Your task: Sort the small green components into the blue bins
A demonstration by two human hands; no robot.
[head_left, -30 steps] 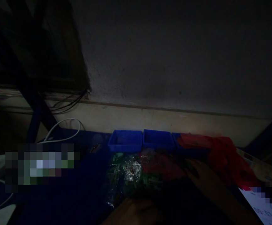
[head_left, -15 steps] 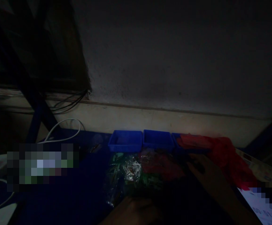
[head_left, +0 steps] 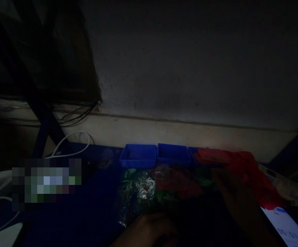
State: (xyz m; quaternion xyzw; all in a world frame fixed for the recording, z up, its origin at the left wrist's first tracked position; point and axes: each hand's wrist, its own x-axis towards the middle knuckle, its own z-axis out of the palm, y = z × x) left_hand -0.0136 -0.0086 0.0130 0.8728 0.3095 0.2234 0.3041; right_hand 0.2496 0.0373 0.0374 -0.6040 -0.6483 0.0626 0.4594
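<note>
The picture is very dark. My left hand (head_left: 151,228) is low in the middle, its fingers curled, and whatever lies in them is lost in shadow. In front of it lies a clear, shiny plastic bag (head_left: 145,187). Small green pieces (head_left: 164,198) and a red mesh-like bundle (head_left: 178,183) lie around that bag. My right hand (head_left: 222,180) is farther right, close to a dim green heap (head_left: 204,175) and a red mesh cloth (head_left: 246,168); its fingers are too dark and smeared to make out.
Several blue trays, including a left tray (head_left: 138,164) and a middle tray (head_left: 174,159), stand along the wall; red material covers part of the right one (head_left: 193,156). A lit phone (head_left: 285,224) lies at lower right. A white cable (head_left: 71,155) loops at left, near a blurred-out patch.
My right hand has shifted slightly right, showing the green heap beside it. My left hand stays in nearly the same place. The view has shifted a little.
</note>
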